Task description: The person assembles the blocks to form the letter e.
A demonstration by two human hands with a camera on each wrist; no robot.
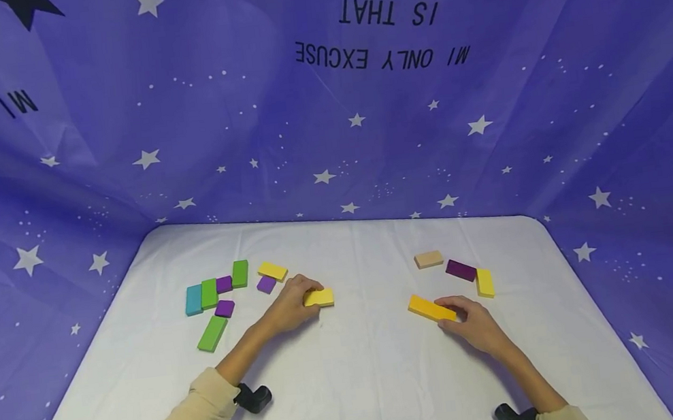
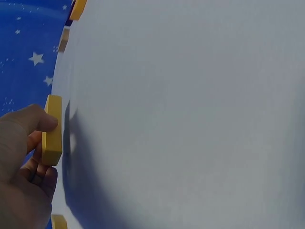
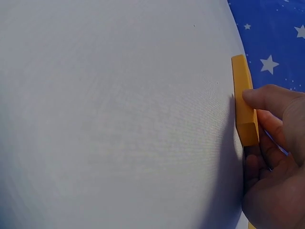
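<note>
My left hand [image 1: 294, 305] pinches a yellow block [image 1: 321, 298] between thumb and fingers, left of the table's middle. In the left wrist view the thumb lies on the face of this yellow block [image 2: 53, 133], and a shadow falls on the cloth beside it. On the right side, my right hand [image 1: 474, 324] grips one end of a longer orange-yellow block [image 1: 431, 307], whose other end points left and away. The right wrist view has the thumb pressed on that orange-yellow block [image 3: 245, 102], with the other fingers partly hidden behind it.
Left on the white table [image 1: 367, 385] lie green blocks [image 1: 240, 274], purple blocks [image 1: 267, 284], a blue block [image 1: 194, 299] and another yellow block [image 1: 272, 271]. Beyond the right hand are a tan block [image 1: 428, 259], a dark purple block [image 1: 461, 270] and a yellow block [image 1: 485, 283].
</note>
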